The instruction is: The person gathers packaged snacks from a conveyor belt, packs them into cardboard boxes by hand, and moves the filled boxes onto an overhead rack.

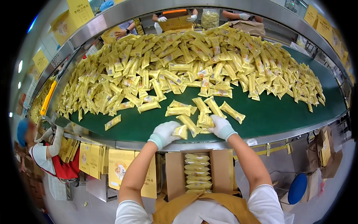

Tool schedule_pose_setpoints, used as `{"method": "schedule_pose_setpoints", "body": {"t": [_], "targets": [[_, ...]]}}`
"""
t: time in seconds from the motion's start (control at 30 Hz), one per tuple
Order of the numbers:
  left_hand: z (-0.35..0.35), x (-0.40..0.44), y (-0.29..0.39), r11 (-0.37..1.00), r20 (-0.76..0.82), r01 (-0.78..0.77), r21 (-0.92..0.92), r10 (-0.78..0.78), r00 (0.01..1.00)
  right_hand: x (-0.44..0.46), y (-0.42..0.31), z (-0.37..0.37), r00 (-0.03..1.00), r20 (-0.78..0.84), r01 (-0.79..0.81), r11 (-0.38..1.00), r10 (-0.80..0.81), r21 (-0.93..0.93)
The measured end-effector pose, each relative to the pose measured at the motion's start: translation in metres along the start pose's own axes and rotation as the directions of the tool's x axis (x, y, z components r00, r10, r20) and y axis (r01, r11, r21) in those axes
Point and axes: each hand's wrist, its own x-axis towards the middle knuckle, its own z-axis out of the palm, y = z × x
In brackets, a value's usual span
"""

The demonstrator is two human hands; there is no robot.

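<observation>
Both my hands wear white gloves and work at the near edge of a green conveyor belt (pixel 136 128). My left hand (pixel 165 134) is closed around a yellow snack packet (pixel 181 131), one end pointing right. My right hand (pixel 222 127) has its fingers curled on another yellow snack packet (pixel 205 120); part of its grip is hidden. Several loose packets lie between and just beyond the hands. Below, against my apron, an open cardboard box (pixel 177 175) holds a column of packets (pixel 197 173) lying crosswise.
A large heap of yellow packets (pixel 186 56) covers the belt's far side. A metal rail (pixel 261 140) edges the belt. Flat yellow cartons (pixel 123 168) stand at lower left, near a co-worker in a red apron (pixel 69 162). A blue stool (pixel 297 188) is at right. Other people's hands show across the belt.
</observation>
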Motion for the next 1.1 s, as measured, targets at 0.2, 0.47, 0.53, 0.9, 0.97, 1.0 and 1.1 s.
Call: {"method": "schedule_pose_setpoints", "body": {"t": [0.2,0.47,0.53,0.9,0.97,1.0,1.1], "targets": [[0.012,0.075,-0.001,0.923,0.241,-0.357,0.144,0.317,0.917,0.013,-0.027,-0.033,0.953,-0.166,-0.235,0.964,0.253,0.12],[0.01,0.089,0.004,0.905,0.414,-0.271,0.329,0.12,0.903,0.06,-0.053,0.02,0.948,-0.026,-0.315,0.923,0.317,-0.219],[0.016,0.074,-0.001,0.914,0.361,-0.146,0.378,0.0,0.932,0.049,-0.048,0.009,0.979,-0.017,-0.197,0.922,0.203,-0.332],[0.043,-0.007,0.002,0.883,-0.027,-0.119,0.455,0.147,0.989,-0.046,0.005,-0.01,0.951,-0.096,0.202,0.83,-0.292,-0.52],[0.03,0.001,0.007,0.908,0.084,-0.075,0.413,0.044,0.995,-0.041,0.008,-0.009,0.982,-0.056,0.13,0.865,-0.179,-0.484],[0.008,0.011,0.02,0.928,0.178,-0.015,0.372,-0.055,0.983,-0.035,0.003,-0.016,0.996,0.025,0.089,0.867,-0.088,-0.489],[0.011,0.01,0.016,0.922,0.098,-0.04,0.386,0.002,0.995,-0.011,-0.014,-0.034,0.959,0.235,-0.015,0.854,0.16,-0.521]]}}
